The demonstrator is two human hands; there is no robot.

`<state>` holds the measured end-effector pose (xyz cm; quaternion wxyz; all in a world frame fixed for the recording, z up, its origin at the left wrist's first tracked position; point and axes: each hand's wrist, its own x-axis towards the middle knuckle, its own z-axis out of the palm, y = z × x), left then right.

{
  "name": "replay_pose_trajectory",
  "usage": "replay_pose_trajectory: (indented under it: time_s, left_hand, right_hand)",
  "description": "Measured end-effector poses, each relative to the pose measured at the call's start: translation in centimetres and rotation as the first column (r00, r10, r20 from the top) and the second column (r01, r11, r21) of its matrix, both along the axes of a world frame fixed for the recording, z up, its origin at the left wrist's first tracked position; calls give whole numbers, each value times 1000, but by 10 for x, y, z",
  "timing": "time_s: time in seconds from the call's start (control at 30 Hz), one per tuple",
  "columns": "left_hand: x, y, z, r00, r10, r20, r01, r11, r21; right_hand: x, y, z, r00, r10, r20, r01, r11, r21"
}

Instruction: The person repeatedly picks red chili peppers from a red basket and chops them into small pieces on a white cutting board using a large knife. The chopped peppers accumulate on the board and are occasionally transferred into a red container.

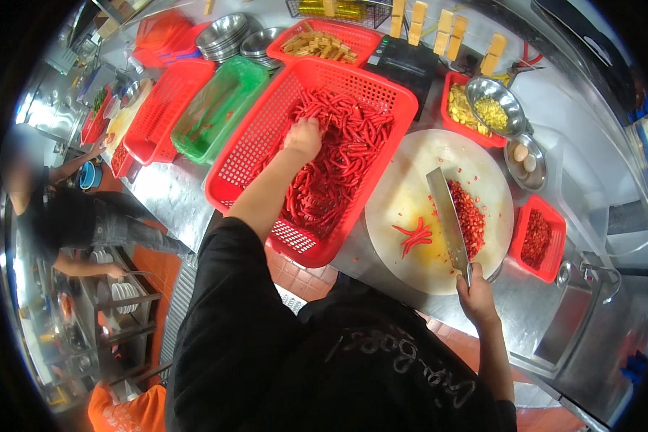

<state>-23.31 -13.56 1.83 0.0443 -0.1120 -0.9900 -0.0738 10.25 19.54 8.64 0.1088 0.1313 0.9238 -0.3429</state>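
Observation:
My left hand (303,136) reaches into a large red perforated plastic basket (243,146) heaped with whole red chilies (351,146). Its fingertips are among the chilies, so I cannot tell whether they grip any. My right hand (476,297) holds a cleaver (447,216) by the handle, its blade resting on a round white cutting board (399,162). Chopped red chili (468,221) lies heaped along the blade's right side, with stray bits around it. A few whole chilies (414,236) lie to the left of the blade.
Right of the board stand a red basket of chopped chili (537,237), a steel bowl with eggs (525,159) and a bowl of minced yellow pieces (491,110). A green-lined basket (216,113) stands at left. A co-worker (59,210) stands further left; an orange-clothed person (132,410) is below.

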Motion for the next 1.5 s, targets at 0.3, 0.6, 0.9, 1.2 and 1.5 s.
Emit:
replay_pose_trajectory:
  time_s: [0.3, 0.6, 0.9, 1.2, 1.5]
  left_hand:
    - [22, 53, 43, 921, -278, 273, 164, 912, 377]
    - [25, 47, 17, 855, -362, 372, 140, 851, 507]
    - [30, 60, 13, 897, -256, 359, 172, 953, 250]
    - [38, 12, 58, 672, -350, 652, -362, 612, 703]
    - [85, -9, 99, 651, -509, 564, -637, 37, 770]
  right_hand:
    - [2, 2, 0, 999, 11, -44, -11, 1000, 4]
    - [2, -1, 3, 1000, 3, 0, -3, 999, 34]
    - [1, 5, 1, 999, 25, -27, -24, 999, 29]
    - [3, 9, -6, 999, 11, -50, -11, 1000, 5]
    - [2, 12, -5, 996, 47, -77, -49, 998, -33]
